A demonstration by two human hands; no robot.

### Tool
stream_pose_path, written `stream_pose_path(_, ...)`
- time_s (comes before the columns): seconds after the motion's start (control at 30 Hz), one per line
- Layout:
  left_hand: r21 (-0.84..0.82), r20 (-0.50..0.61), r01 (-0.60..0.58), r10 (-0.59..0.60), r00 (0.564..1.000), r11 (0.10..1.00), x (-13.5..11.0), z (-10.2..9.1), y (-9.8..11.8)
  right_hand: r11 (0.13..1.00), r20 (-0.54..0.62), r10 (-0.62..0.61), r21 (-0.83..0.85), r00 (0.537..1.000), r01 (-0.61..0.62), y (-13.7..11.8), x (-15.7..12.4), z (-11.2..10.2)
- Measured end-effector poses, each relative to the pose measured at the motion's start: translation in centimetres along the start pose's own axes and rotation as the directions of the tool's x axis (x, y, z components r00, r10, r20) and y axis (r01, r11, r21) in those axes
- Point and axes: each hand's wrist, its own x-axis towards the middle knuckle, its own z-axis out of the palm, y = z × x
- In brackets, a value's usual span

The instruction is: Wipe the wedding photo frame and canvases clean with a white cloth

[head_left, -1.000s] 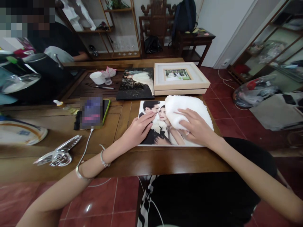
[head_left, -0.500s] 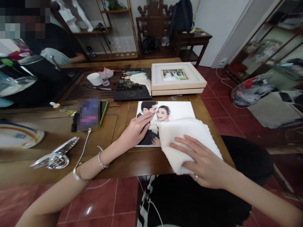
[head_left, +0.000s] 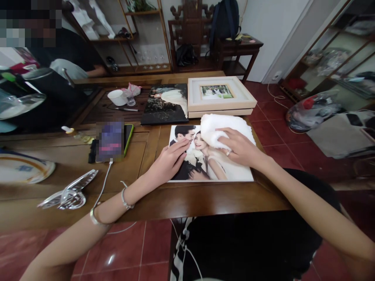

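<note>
A photo panel [head_left: 216, 166] showing a couple lies flat on the wooden table in front of me. My left hand [head_left: 172, 158] rests flat on the panel's left part, fingers stretched out and holding nothing. In my right hand [head_left: 237, 146] is a fluffy white cloth [head_left: 225, 125], bunched under the fingers and pressed on the panel's upper right. The cloth hides that corner of the photo and reaches past its top edge. Just behind lie a dark photo panel [head_left: 166, 101] and a light wooden picture frame [head_left: 221, 108] holding a small photo.
To the left are a phone [head_left: 128, 138] with a white cable, a silver clip-like object [head_left: 70, 193], a small dropper bottle [head_left: 79, 134], a white cup [head_left: 117, 97] and a plate [head_left: 29, 166]. Another person [head_left: 70, 50] sits across the table. The table's edge [head_left: 187, 203] is near me.
My right hand has moved the white cloth away from me, from the panel's lower right to its upper right, uncovering the lower part of the photo. My left hand stays put.
</note>
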Motion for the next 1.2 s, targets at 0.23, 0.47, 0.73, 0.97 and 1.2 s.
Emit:
stream_pose_path(0.23, 0.005, -0.004, -0.009, 0.009, 1.000, 1.000, 0.0, 0.1, -0.1, 0.999, -0.011, 0.033, -0.014, 0.999, -0.033, 1.0, 2.3, 0.3)
stream_pose_path(0.47, -0.005, 0.009, -0.003, 0.003, 1.000, 1.000, 0.0, 0.1, -0.2, 1.000, -0.062, 0.000, -0.016, 0.998, -0.001, -1.9, 0.0, 0.9)
stream_pose_path(0.73, 0.002, 0.016, -0.016, 0.016, 1.000, 1.000, 0.0, 0.1, -0.2, 0.982, 0.099, -0.138, 0.146, 0.985, 0.123, -9.5, -6.0, -0.6)
stream_pose_path(0.97, 0.013, 0.018, -0.014, 0.013, 1.000, 1.000, 0.1, 0.0, 0.2, 0.952, 0.117, -0.202, 0.258, 0.972, 0.167, -9.9, -6.6, -1.0)
stream_pose_path(1.2, 0.019, 0.020, -0.013, 0.012, 1.000, 1.000, 0.0, 0.1, -0.2, 0.971, 0.068, -0.169, 0.181, 0.983, 0.154, -6.3, -3.2, -0.1)
